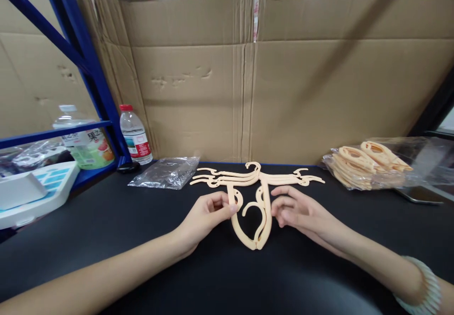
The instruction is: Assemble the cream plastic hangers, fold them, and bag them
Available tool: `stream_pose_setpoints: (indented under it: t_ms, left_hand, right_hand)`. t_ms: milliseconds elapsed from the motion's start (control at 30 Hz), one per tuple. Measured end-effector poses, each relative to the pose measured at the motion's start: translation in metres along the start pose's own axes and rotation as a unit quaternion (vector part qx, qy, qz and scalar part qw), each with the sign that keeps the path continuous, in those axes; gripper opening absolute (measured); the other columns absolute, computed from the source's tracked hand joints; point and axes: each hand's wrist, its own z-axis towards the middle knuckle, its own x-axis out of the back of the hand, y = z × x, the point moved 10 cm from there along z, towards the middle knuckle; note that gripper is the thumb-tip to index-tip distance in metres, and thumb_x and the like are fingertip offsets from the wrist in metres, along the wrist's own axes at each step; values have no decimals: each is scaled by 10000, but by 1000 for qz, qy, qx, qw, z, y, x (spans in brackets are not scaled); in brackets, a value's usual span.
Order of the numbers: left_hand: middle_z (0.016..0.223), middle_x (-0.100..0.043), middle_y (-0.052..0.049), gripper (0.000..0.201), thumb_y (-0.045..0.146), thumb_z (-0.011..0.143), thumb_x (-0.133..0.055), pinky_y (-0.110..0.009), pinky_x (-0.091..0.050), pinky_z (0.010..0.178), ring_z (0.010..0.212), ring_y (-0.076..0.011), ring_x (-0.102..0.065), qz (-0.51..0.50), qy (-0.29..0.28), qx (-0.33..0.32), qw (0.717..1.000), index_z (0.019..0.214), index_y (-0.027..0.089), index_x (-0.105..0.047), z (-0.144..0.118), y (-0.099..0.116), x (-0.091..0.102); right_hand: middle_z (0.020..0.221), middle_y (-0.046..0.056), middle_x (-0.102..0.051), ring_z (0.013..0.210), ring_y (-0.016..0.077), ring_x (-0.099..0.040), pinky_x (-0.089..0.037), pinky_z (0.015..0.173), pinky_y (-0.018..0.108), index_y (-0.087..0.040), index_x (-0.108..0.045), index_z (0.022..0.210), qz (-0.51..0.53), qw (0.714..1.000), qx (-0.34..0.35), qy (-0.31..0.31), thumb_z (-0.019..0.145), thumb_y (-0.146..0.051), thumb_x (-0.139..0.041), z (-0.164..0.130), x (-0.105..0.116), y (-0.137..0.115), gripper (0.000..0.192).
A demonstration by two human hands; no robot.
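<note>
On a black work table (142, 239), two bare hands meet at a stack of flat, cream-coloured plastic hanger pieces (253, 196) with curled arms spread sideways and a loop pointing toward the person. The left hand (205, 218) pinches the left edge of the loop between thumb and fingers; the right hand (301, 213), fingers curled, touches its right edge, with a pale beaded bracelet (427, 289) on that wrist. A crumpled clear plastic bag (166, 172) lies left of the stack, near a red-capped water bottle (135, 135). To the right, a clear bag of more cream pieces (369, 163) rests. A brown cardboard wall (283, 83) stands behind.
</note>
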Motion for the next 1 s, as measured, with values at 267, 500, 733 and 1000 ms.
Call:
stream_pose_setpoints:
  t_ms: [267, 500, 733, 1000]
  left_hand:
    - [775, -610, -21, 262, 387, 774, -689, -271, -418, 731, 745, -143, -537, 25, -25, -22, 999, 754, 138, -612, -1, 4, -7]
    - [853, -646, -48, 306, 412, 784, -667, -316, -442, 792, 810, -189, -578, 60, -32, -33, 997, 942, 150, -680, -4, 5, -10]
    - [969, -616, -64, 305, 401, 830, -606, -347, -442, 874, 966, -227, -558, 112, -73, -99, 986, 1034, 192, -691, -8, 22, -23]
    - [967, -668, -72, 298, 364, 842, -608, -343, -463, 856, 955, -221, -607, 58, -80, -51, 994, 1064, 166, -626, -6, 11, -24]
  right_hand:
    - [1169, 76, -540, 1062, 204, -507, -406, 921, 370, -237, -570, 1176, -92, 990, -12, -102, 846, -337, -640, -6, -27, 1, 352]
    - [1302, 82, -469, 1143, 220, -491, -400, 968, 385, -284, -495, 1330, -91, 986, -18, -142, 858, -367, -617, -10, -38, 3, 494]
    - [1444, 77, -358, 1220, 230, -450, -387, 999, 411, -325, -428, 1377, -140, 978, -1, -157, 850, -326, -628, -14, -44, -2, 563]
    - [1477, 66, -313, 1253, 239, -421, -378, 1011, 421, -322, -421, 1372, -180, 972, 4, -153, 877, -307, -580, -17, -45, -6, 521]
